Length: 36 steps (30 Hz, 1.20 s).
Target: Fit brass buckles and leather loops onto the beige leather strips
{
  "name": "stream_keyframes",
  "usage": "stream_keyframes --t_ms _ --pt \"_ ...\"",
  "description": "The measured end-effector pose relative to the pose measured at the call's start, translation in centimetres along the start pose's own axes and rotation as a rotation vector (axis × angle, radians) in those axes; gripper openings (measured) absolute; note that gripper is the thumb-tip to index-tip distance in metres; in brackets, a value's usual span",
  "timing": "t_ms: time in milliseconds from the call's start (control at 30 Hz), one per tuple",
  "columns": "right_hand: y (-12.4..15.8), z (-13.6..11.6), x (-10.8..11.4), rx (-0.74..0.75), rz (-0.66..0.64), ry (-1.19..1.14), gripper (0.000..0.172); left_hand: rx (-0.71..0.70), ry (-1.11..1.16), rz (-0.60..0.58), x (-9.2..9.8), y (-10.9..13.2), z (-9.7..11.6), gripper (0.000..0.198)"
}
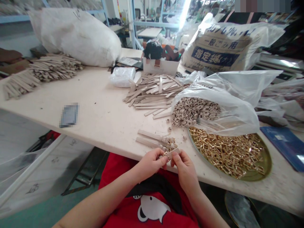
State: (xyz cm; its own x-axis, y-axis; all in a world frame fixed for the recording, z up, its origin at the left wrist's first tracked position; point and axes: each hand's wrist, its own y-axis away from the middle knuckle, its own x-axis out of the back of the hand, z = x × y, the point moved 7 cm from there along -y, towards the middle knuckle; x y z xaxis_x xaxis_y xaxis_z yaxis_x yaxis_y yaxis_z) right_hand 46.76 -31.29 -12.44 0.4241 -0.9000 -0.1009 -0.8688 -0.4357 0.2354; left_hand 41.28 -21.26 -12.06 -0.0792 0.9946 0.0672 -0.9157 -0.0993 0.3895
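Between my two hands, at the table's front edge, is a short beige strap [174,153]. My left hand [152,161] pinches its left part, and my right hand [184,164] grips its right end between thumb and fingers. A bit of gold metal shows by the left fingertips, too small to make out fully. Just beyond the hands lie several beige straps with gold buckles [154,136], side by side on the table. A round tray [268,169] heaped with gold buckles [228,152] stands to the right of my right hand.
Loose beige strips [154,91] are piled mid-table. Small beige loops [193,110] spill from a clear plastic bag [239,110]. More strap bundles [54,66] lie far left by a big white sack [78,34]. A blue booklet [282,147] is at right, a pixelated object [68,115] at left.
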Motion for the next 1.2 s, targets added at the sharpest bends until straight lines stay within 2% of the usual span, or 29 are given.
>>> stream_keyframes --t_ms 67,133,233,300,367,500,567,667,800,933,1067,1133,1200 --pt "0.0 0.7 -0.4 -0.111 -0.071 -0.092 0.030 0.041 0.045 -0.004 -0.1 -0.1 -0.5 0.024" --pt "0.0 0.5 -0.3 -0.101 -0.078 -0.054 0.029 0.055 0.050 0.013 0.0 0.0 -0.7 0.024" --pt "0.4 -1.4 0.4 0.153 0.005 0.250 0.021 0.045 0.009 0.031 0.1 0.1 -0.8 0.024" --pt "0.6 -1.9 0.6 0.239 0.023 0.359 0.016 0.024 -0.033 0.035 0.2 0.3 -0.7 0.023" --pt "0.4 -1.0 0.6 0.138 -0.035 0.278 0.018 -0.001 -0.069 0.038 0.2 0.5 -0.4 0.023" --pt "0.1 1.5 -0.4 -0.182 -0.186 -0.106 0.024 -0.003 -0.054 0.012 0.0 0.7 0.1 0.020" --pt "0.2 1.9 -0.8 -0.245 -0.198 -0.233 0.025 0.027 -0.008 -0.010 0.0 0.7 0.0 0.018" --pt "0.2 2.1 -1.2 -0.263 -0.202 -0.318 0.024 0.059 0.051 -0.024 -0.1 0.7 -0.2 0.018" --pt "0.1 1.6 -0.9 -0.170 -0.158 -0.224 0.021 0.053 0.081 -0.007 -0.1 0.6 -0.5 0.018" --pt "0.3 0.0 0.2 0.071 -0.046 0.126 0.018 0.062 0.028 0.033 -0.1 0.4 -1.0 0.021" --pt "1.1 -2.0 0.2 0.331 0.000 0.391 0.007 0.013 -0.135 0.117 0.6 0.7 -0.3 0.020" --pt "1.0 -1.8 0.4 0.305 -0.007 0.359 0.009 -0.004 -0.149 0.081 0.5 0.9 0.2 0.020" --pt "0.6 -0.9 0.3 0.151 -0.070 0.236 0.013 -0.012 -0.114 0.005 0.3 1.0 0.4 0.025"
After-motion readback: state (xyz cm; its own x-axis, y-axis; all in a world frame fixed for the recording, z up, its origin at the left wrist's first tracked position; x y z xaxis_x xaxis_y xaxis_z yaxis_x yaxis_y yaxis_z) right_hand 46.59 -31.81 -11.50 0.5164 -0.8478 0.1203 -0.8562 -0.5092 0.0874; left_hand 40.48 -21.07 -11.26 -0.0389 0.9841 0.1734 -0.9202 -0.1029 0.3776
